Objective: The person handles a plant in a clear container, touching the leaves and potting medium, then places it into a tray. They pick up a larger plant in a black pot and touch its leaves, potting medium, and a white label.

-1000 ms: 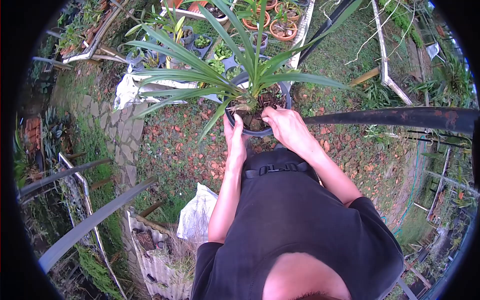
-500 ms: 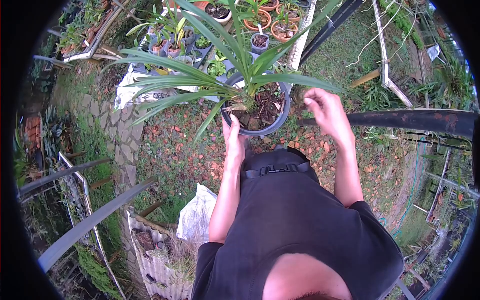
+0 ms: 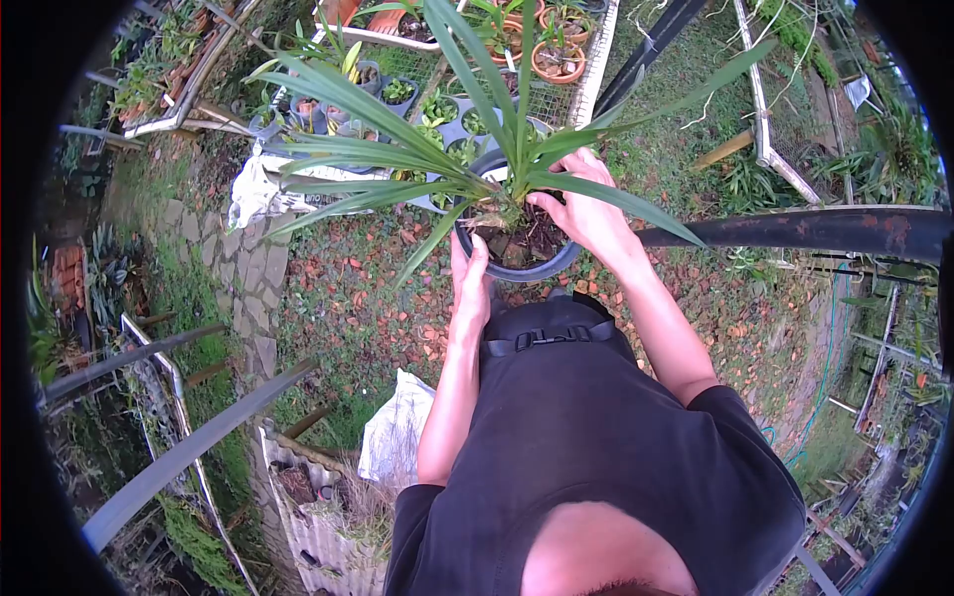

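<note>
A plant with long strappy green leaves grows in a round dark pot held in front of my waist. Brown, chunky potting mix shows inside the rim. My left hand grips the pot's left side, its thumb up at the rim and its fingers hidden beneath. Over the right side of the pot reaches my right hand, curled about the leaf bases. Its thumb lies low by the stem above the mix, while leaves partly cover the other fingers.
Ahead stands a mesh bench with grey seedling pots and terracotta pots. A white sack lies at its left corner. A rusty dark pole juts in from the right. Another white sack sits lower left, by a corrugated sheet.
My right hand has moved left from beside the pot to the plant's base. The pot has shifted slightly right and down, still in my left hand.
</note>
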### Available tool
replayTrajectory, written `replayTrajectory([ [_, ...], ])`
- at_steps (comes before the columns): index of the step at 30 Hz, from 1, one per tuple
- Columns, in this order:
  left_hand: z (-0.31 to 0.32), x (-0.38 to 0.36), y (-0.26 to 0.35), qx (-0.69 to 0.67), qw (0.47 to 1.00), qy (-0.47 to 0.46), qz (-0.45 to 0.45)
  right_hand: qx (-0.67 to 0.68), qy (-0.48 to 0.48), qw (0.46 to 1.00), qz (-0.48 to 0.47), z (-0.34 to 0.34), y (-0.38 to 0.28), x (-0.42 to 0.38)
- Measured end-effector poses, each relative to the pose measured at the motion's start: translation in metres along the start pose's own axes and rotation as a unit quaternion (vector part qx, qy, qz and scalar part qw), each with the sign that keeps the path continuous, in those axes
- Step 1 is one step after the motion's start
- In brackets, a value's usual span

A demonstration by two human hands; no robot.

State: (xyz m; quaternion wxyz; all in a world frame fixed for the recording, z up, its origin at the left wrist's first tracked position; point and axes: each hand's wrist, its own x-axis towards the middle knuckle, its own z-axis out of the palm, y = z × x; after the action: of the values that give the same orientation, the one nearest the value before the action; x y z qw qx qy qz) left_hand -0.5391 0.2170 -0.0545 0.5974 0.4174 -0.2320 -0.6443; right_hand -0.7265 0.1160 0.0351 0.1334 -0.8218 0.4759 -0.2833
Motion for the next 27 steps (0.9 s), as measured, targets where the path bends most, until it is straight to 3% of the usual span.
replayTrajectory([
  [7, -0.002, -0.001, -0.002, 0.058, 0.998, 0.01, 0.031, 0.065, -0.033, 0.997, 0.028, 0.0, 0.005, -0.001],
  [13, -0.003, 0.0, -0.004, -0.009, 0.999, 0.022, -0.024, 0.101, -0.053, 0.991, 0.074, -0.024, 0.011, 0.003],
  [18, -0.001, 0.003, -0.006, -0.016, 1.0, 0.005, 0.003, -0.075, 0.061, 0.995, -0.038, -0.021, 0.002, -0.009],
  [27, 0.002, 0.001, -0.007, -0.04, 0.999, 0.018, -0.01, -0.016, -0.037, 0.999, -0.014, -0.006, -0.006, -0.031],
])
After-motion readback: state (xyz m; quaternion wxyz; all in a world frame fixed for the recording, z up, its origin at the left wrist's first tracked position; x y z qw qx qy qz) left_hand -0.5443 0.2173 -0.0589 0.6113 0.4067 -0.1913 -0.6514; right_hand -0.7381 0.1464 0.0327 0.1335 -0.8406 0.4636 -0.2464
